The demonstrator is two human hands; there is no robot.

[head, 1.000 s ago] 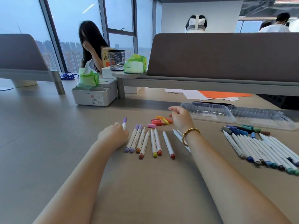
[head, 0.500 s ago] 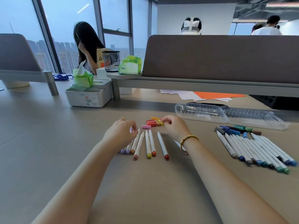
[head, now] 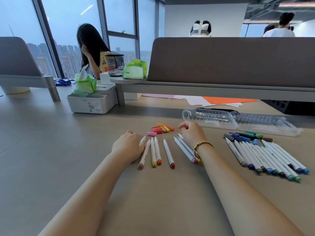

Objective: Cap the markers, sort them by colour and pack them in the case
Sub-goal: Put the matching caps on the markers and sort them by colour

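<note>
Markers (head: 157, 153) of warm colours lie uncapped in a loose row on the beige table (head: 51, 150), in the middle of the head view, and their loose caps (head: 162, 129) make a small heap just beyond the white tips. The left hand (head: 127, 147) rests at the left end of this row with curled fingers, touching the first markers; whether it really holds one, the view does not show. The right hand (head: 192, 133) reaches toward the heap with bent fingers, above a few markers (head: 185, 148) set a little apart, and it cannot be told whether it already pinches a cap. To the right lie the blue and green markers (head: 265, 155) with their dark caps (head: 245, 136) beside them, also open. The clear plastic case (head: 238, 120) lies empty behind, near the right hand. So the capping step seems to be in hand; the next move probably calls for choosing a cap of the matching colour and pressing it on a tip. On the white tissue box (head: 92, 103) a small red label is seen, but its writing is too small to read.
</note>
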